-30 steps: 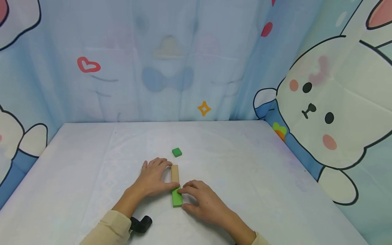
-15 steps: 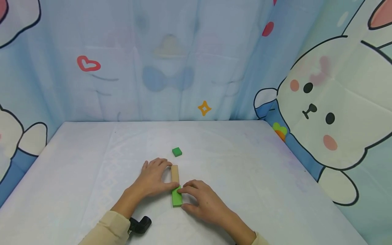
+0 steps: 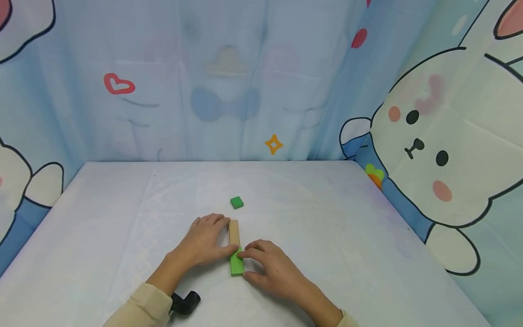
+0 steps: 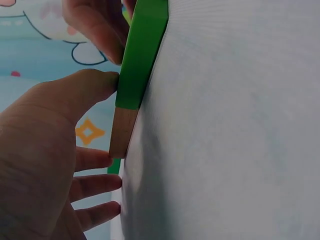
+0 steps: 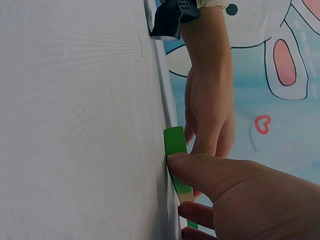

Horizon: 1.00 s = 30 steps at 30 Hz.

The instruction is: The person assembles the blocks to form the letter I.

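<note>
A light green block (image 3: 236,266) lies end to end with a natural wood block (image 3: 234,233) on the white table. My left hand (image 3: 205,241) is at their left side, thumb on the junction, an index fingertip at the wood block's far end. On the right, my right hand (image 3: 273,271) touches the green block with index finger and thumb. In the left wrist view, the left thumb meets the green block (image 4: 141,55) beside the wood block (image 4: 123,131). The right wrist view shows the right thumb against the green block (image 5: 175,141).
A small dark green block (image 3: 237,202) lies beyond the wood block's far end. A black device (image 3: 185,303) is on the left wrist. Behind the table (image 3: 327,204) hangs a blue curtain (image 3: 163,113) with cartoon figures.
The left hand's fingers have shifted very slightly, sitting a bit lower and closer together. The blocks and the right hand look the same.
</note>
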Tool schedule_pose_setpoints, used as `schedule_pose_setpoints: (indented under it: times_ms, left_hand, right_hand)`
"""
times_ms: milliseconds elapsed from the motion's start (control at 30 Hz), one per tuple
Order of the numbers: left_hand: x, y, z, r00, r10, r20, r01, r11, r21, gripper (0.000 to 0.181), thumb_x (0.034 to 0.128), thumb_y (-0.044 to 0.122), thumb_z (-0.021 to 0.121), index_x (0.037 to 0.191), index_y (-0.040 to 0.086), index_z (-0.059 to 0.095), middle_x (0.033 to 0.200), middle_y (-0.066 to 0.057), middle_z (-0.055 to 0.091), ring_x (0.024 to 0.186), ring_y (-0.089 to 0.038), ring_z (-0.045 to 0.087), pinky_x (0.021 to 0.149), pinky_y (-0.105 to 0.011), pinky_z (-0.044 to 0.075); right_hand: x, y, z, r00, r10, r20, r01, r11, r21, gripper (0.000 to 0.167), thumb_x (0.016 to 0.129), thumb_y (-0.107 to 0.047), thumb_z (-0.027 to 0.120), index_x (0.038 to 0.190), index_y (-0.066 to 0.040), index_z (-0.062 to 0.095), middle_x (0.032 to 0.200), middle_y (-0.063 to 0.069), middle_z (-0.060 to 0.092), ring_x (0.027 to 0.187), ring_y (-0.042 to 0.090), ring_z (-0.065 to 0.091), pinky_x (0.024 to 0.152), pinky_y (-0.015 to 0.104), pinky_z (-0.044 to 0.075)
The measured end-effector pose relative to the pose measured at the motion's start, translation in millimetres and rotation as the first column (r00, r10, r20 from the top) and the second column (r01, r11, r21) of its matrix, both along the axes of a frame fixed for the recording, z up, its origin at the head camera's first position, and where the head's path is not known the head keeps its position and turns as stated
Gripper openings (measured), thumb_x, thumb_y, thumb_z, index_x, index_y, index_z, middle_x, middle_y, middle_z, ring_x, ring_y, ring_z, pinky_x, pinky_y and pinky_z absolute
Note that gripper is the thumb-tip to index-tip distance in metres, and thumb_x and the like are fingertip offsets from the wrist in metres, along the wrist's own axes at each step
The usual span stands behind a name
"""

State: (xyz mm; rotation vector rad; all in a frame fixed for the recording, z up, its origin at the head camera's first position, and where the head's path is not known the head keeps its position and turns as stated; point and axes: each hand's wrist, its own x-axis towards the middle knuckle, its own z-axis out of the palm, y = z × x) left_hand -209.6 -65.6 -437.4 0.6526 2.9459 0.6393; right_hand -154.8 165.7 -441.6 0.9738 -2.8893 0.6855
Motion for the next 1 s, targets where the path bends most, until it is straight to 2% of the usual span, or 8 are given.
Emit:
schedule_pose_setpoints:
  times_ms: [167, 500, 800, 1000]
  left_hand:
    - [5.6, 0.7, 2.3, 0.999, -0.039, -0.03, 0.037, 0.998, -0.047, 0.072, 0.0955, 0.055, 0.064, 0.15, 0.008, 0.053, 0.15, -0.012, 0.055, 0.143, -0.034, 0.048, 0.118, -0.057, 0.036]
    - [13.9, -3.6, 5.9, 0.994, -0.09, -0.063, 0.087, 0.995, -0.046, 0.068, 0.0938, 0.049, 0.066, 0.147, 0.008, 0.057, 0.144, -0.014, 0.06, 0.138, -0.035, 0.053, 0.114, -0.055, 0.043]
    - [19.3, -7.7, 6.1, 0.995, -0.1, -0.02, 0.099, 0.994, -0.05, 0.074, 0.0894, 0.055, 0.066, 0.15, 0.013, 0.054, 0.148, -0.012, 0.056, 0.143, -0.032, 0.048, 0.117, -0.063, 0.034]
    - [20.5, -9.1, 5.0, 0.996, -0.094, 0.002, 0.095, 0.995, -0.042, 0.077, 0.0884, 0.058, 0.066, 0.151, 0.015, 0.052, 0.155, -0.015, 0.049, 0.149, -0.043, 0.038, 0.118, -0.07, 0.027]
  right_hand:
    - [0.2, -1, 0.9, 1.0, -0.011, 0.016, 0.011, 1.0, 0.016, 0.038, 0.091, -0.024, 0.08, 0.127, -0.023, 0.071, 0.13, -0.002, 0.065, 0.123, 0.018, 0.06, 0.105, 0.043, 0.051]
    - [-0.5, -1, 1.2, 0.999, -0.023, 0.036, 0.022, 1.0, 0.018, 0.038, 0.091, -0.025, 0.079, 0.128, -0.025, 0.071, 0.131, -0.004, 0.064, 0.123, 0.017, 0.059, 0.106, 0.043, 0.051]
    - [-0.3, -1, 0.9, 1.0, -0.016, 0.026, 0.016, 1.0, 0.014, 0.038, 0.091, -0.025, 0.08, 0.128, -0.024, 0.071, 0.131, -0.002, 0.064, 0.124, 0.018, 0.06, 0.105, 0.045, 0.052]
    - [-0.6, -1, 0.7, 1.0, -0.009, 0.014, 0.009, 1.0, 0.015, 0.038, 0.091, -0.024, 0.08, 0.128, -0.024, 0.071, 0.131, -0.003, 0.064, 0.123, 0.018, 0.06, 0.105, 0.045, 0.052]
